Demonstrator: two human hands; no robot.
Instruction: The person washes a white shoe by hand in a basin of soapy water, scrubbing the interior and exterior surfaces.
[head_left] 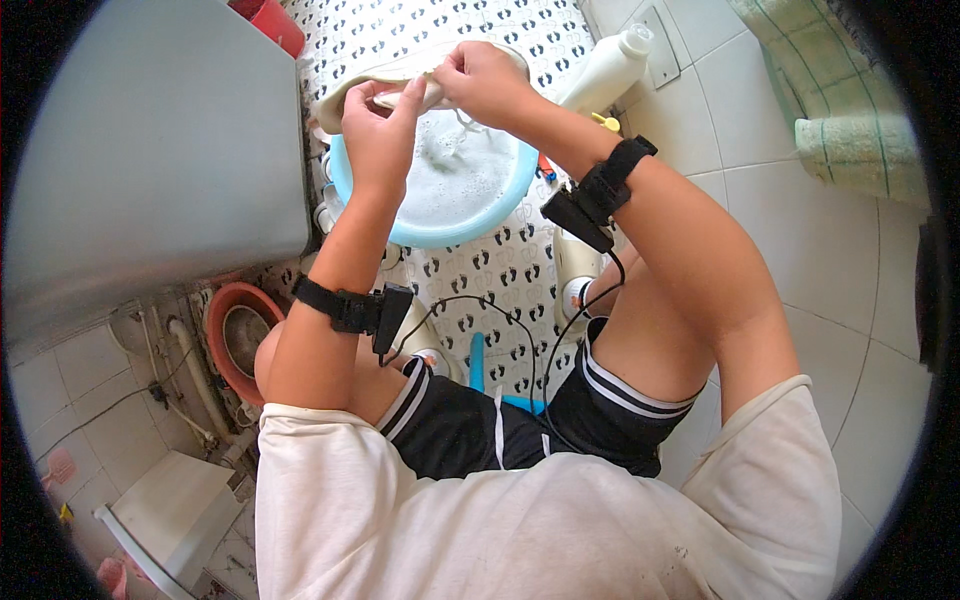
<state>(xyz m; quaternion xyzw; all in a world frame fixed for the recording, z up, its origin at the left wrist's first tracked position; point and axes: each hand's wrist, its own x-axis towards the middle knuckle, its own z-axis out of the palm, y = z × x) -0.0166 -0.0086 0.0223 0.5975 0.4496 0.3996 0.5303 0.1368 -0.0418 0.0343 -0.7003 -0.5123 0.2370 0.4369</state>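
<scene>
Above the far side of a light-blue basin (440,238), both of my hands hold an off-white shoe (400,68). My left hand (378,135) pinches a pale flap of it between thumb and fingers. My right hand (484,84) is closed on the same part, a little farther right, with its fingertips bent in. What looks like a lace (466,120) dangles below the right hand toward the water. White suds and cloudy water (450,190) fill the basin. My hands hide part of the shoe.
Close on the left stands a large grey appliance (160,140), with an orange-red basin (214,330) below it. A white bottle (610,72) is beyond the basin at the right, near the tiled wall (780,230). Green towels (860,150) hang there. Cables run between my forearms.
</scene>
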